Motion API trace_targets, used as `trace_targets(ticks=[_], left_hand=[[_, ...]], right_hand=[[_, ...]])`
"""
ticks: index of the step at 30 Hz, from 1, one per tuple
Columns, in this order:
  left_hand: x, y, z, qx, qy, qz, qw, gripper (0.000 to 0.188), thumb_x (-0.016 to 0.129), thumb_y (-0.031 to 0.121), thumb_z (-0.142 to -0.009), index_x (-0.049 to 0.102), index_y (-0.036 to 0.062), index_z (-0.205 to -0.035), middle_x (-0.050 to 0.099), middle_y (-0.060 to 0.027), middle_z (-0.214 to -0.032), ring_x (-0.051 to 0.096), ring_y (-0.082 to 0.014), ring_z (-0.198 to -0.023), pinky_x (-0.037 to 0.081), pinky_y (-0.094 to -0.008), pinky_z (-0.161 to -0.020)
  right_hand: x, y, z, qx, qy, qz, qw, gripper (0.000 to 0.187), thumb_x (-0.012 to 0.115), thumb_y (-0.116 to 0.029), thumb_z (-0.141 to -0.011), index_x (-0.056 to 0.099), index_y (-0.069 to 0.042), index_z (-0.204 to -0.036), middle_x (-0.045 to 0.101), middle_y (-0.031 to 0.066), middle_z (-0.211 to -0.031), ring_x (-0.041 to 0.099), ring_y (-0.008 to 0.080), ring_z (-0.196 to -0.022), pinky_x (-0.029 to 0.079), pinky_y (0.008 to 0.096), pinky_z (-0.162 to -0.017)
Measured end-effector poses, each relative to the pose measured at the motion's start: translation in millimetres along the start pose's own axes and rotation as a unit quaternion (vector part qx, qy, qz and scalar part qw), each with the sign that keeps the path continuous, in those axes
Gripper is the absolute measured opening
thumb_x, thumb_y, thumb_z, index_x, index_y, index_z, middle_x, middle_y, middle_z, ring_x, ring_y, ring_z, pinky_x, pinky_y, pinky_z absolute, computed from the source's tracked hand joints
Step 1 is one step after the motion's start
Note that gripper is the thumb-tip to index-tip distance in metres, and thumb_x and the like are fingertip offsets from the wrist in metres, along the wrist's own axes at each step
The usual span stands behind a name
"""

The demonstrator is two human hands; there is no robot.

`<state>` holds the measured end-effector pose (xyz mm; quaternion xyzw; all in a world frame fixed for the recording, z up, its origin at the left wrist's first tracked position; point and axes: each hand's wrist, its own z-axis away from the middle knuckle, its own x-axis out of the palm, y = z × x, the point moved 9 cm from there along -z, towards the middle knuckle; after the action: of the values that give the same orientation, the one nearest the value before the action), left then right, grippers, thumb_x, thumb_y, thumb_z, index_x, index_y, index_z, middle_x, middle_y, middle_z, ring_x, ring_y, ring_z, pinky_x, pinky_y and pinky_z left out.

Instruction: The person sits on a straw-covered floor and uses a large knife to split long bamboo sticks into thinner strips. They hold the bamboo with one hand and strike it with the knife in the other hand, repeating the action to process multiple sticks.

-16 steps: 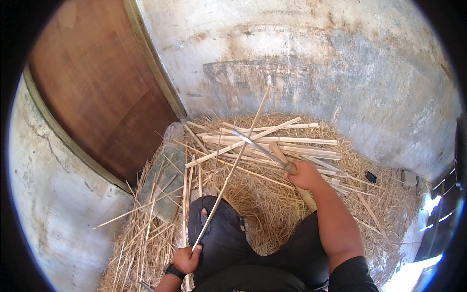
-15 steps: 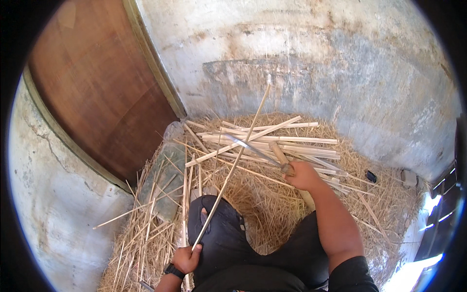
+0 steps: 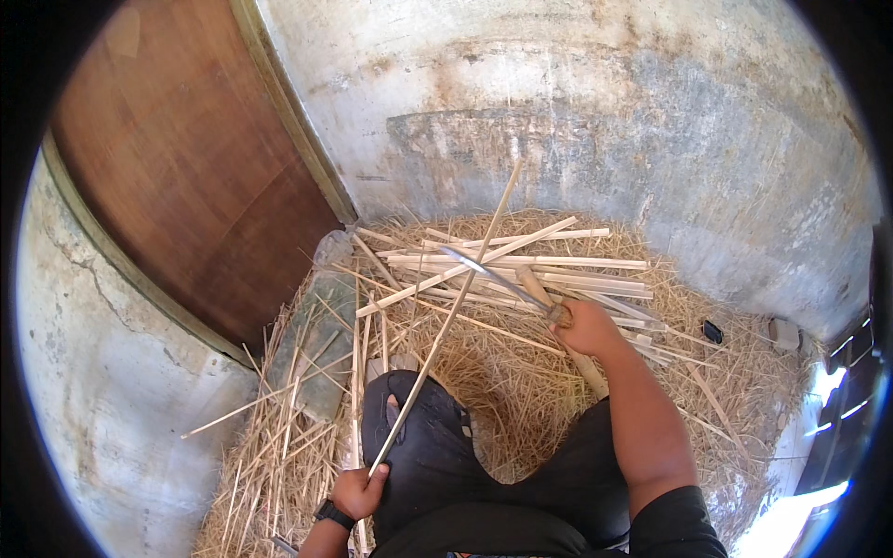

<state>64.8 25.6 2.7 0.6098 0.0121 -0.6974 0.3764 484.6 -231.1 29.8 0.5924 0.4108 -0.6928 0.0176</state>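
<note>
My left hand (image 3: 360,493) is closed round the near end of a long, thin bamboo strip (image 3: 435,346). The strip slants away over my left thigh, its far end toward the wall. In my right hand (image 3: 590,329) is the handle of a knife (image 3: 502,281), whose long blade points to the far left. That blade crosses the strip around its middle; whether they touch I cannot tell. Below the knife a thick round stick (image 3: 533,283) runs back toward my right thigh, partly hidden by my hand.
Pale split bamboo pieces (image 3: 595,264) lie piled across shavings beyond my knees. More thin strips (image 3: 279,456) and a grey-green slab (image 3: 326,372) are at the left. A small black object (image 3: 712,332) rests at the right. A stained wall (image 3: 605,121) and a brown door (image 3: 186,177) enclose the spot.
My right hand and the knife have shifted slightly right and away from me. The left hand keeps its grip on the strip, nearly unmoved.
</note>
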Motion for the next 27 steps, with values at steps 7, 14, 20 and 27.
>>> trace_targets(ticks=[7,14,20,27], left_hand=[[5,-7,-2,-0.010,-0.013,0.019,1.000,0.073,0.037,0.060,-0.101,0.064,0.0003,-0.070,0.061,-0.0273,-0.067,0.063,-0.0487,-0.072,0.047,-0.0531,-0.063],[4,-11,0,-0.028,-0.012,0.014,0.999,0.071,0.038,0.059,-0.100,0.063,-0.0004,-0.070,0.061,-0.0277,-0.067,0.062,-0.0491,-0.071,0.046,-0.0536,-0.063],[3,-6,0,-0.027,-0.018,0.037,0.999,0.069,0.040,0.057,-0.101,0.063,-0.0004,-0.071,0.061,-0.0270,-0.067,0.062,-0.0484,-0.071,0.046,-0.0527,-0.063],[5,-11,-1,-0.038,-0.025,0.077,0.996,0.067,0.042,0.056,-0.101,0.062,-0.0002,-0.071,0.059,-0.0238,-0.063,0.062,-0.0437,-0.065,0.046,-0.0492,-0.061]], right_hand=[[18,11,-8,-0.015,-0.028,-0.062,0.998,0.051,0.077,-0.033,-0.080,0.066,-0.002,-0.119,0.069,0.0225,-0.094,0.067,0.0377,-0.089,0.051,0.0441,-0.080],[31,-2,-7,0.004,-0.063,-0.046,0.997,0.055,0.077,-0.035,-0.082,0.064,-0.001,-0.124,0.068,0.0210,-0.087,0.067,0.0328,-0.081,0.051,0.0418,-0.075],[31,-3,-7,-0.014,-0.062,-0.049,0.997,0.059,0.077,-0.036,-0.082,0.063,0.002,-0.124,0.068,0.0224,-0.088,0.067,0.0341,-0.082,0.051,0.0421,-0.075],[23,-16,-4,-0.011,-0.067,-0.059,0.996,0.051,0.075,-0.031,-0.081,0.066,0.006,-0.114,0.069,0.0285,-0.097,0.067,0.0419,-0.095,0.052,0.0458,-0.085]])
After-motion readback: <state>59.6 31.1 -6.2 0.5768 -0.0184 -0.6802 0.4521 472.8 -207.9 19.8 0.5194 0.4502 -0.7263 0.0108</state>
